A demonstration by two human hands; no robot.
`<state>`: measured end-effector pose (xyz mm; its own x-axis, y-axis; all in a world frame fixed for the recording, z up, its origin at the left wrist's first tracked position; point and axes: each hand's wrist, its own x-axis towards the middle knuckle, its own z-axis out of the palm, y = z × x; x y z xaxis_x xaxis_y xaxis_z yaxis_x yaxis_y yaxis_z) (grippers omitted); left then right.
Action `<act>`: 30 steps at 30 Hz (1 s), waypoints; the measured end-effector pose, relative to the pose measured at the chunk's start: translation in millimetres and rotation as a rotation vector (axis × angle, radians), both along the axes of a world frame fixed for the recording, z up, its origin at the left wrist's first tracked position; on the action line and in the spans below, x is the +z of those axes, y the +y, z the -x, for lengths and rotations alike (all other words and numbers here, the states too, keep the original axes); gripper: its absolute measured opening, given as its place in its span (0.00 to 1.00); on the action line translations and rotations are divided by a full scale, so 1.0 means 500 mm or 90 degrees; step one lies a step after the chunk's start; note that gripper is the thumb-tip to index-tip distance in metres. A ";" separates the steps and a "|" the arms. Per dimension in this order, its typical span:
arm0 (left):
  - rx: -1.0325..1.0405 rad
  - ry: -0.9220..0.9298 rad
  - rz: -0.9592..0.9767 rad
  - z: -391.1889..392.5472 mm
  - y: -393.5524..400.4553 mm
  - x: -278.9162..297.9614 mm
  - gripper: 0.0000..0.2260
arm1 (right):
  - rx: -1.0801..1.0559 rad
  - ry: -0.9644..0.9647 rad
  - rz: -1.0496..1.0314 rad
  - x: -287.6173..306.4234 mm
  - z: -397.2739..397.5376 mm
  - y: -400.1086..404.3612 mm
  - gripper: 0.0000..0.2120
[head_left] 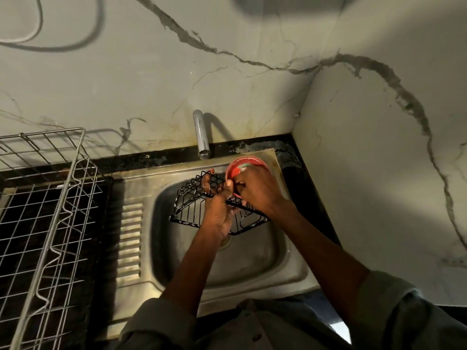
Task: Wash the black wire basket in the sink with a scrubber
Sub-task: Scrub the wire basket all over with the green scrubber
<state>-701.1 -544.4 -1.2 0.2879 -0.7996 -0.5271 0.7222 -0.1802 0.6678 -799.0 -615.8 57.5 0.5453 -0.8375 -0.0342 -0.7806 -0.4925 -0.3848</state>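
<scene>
my left hand (217, 210) grips black wire basket (192, 210) over the steel sink (252, 263); right hand (255, 190) fingers curled inside red tub (242, 164), contents unclear.

The person wears a grey-green shirt (265, 327) with a button (256, 337) showing near the lower edge. Its short sleeves, the left sleeve (154, 322) and the right sleeve (389, 299), end near the elbows, leaving both forearms bare, with no rings or watch visible.
</scene>
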 end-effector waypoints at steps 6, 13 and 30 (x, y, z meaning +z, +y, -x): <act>0.012 0.016 -0.029 -0.003 0.011 0.005 0.34 | -0.070 0.004 0.046 -0.012 0.000 0.010 0.17; 0.007 0.010 -0.083 0.010 0.014 0.004 0.37 | -0.360 -0.611 -0.319 -0.005 0.059 0.010 0.09; -0.047 -0.028 -0.046 0.069 -0.036 0.004 0.23 | -0.257 -0.112 -0.039 0.013 0.101 -0.007 0.21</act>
